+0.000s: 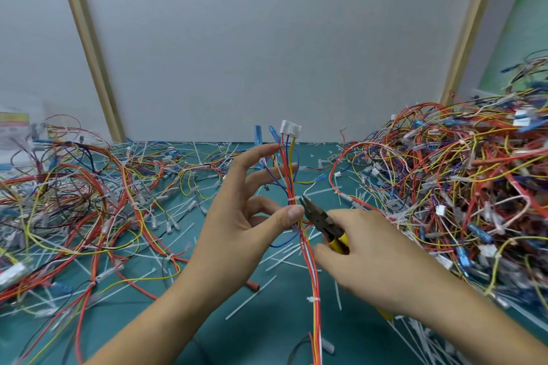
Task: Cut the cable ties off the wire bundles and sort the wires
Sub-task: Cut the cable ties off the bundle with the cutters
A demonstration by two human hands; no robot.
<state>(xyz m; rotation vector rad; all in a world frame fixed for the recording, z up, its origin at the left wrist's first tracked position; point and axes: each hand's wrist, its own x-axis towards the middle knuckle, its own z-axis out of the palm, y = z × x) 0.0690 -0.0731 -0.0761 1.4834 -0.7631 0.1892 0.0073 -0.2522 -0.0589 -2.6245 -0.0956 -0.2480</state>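
Observation:
My left hand (237, 216) pinches a wire bundle (289, 175) of red, yellow, blue and white wires between thumb and a finger, holding it upright over the green mat. A white connector (290, 127) tops the bundle. My right hand (382, 258) grips yellow-handled cutters (323, 224). Their dark jaws sit at a white cable tie (293, 198) wrapped round the bundle just above my left thumb. A second white tie (313, 299) binds the bundle lower down, where it hangs toward me.
A tall heap of tangled wires (462, 187) fills the right side. Looser wires (74, 201) spread over the left. Several cut white tie pieces (252, 296) litter the green mat (267, 335). A grey wall panel stands behind.

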